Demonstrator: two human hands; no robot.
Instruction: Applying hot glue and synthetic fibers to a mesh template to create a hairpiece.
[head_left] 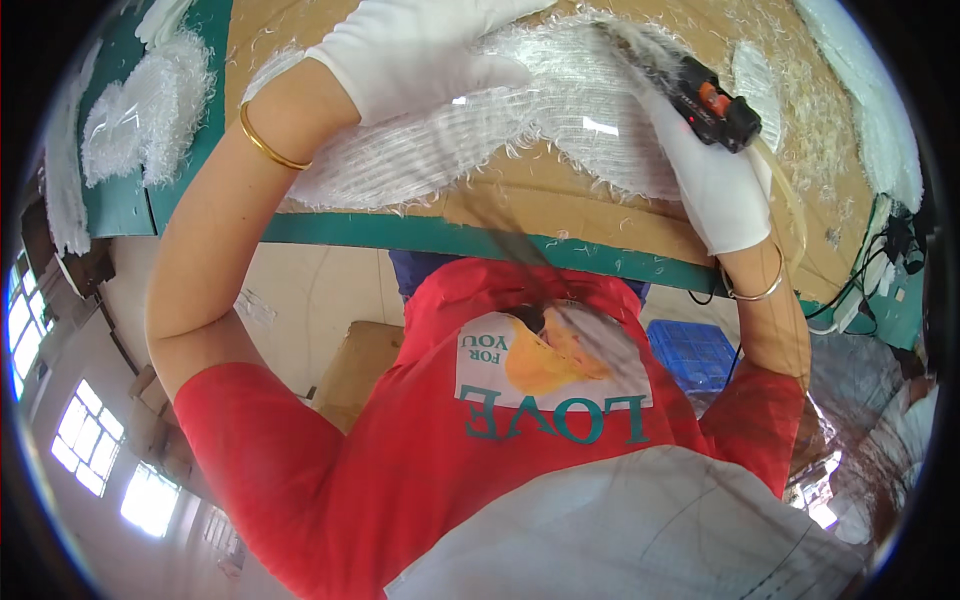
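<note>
My left hand (pixel 415 55), in a white glove, lies flat on a white ribbed, fringed piece of fabric (pixel 590 125), fingers stretched out and partly cut off by the top edge. My right hand (pixel 715 190), also white-gloved, is closed around a black hand tool (pixel 712 105) with an orange part and a small red light. A pale cord (pixel 795 210) runs from the tool past my wrist. The tool's front end is smeared by motion over the right part of the fabric. My right fingers are mostly hidden.
Brown cardboard (pixel 600 215), strewn with white fibre scraps, covers the green table (pixel 640 262). More fringed white pieces (pixel 150 110) lie at the left, with others along the right edge. Dark cables (pixel 885 255) hang at the right. A blue crate (pixel 690 355) stands below.
</note>
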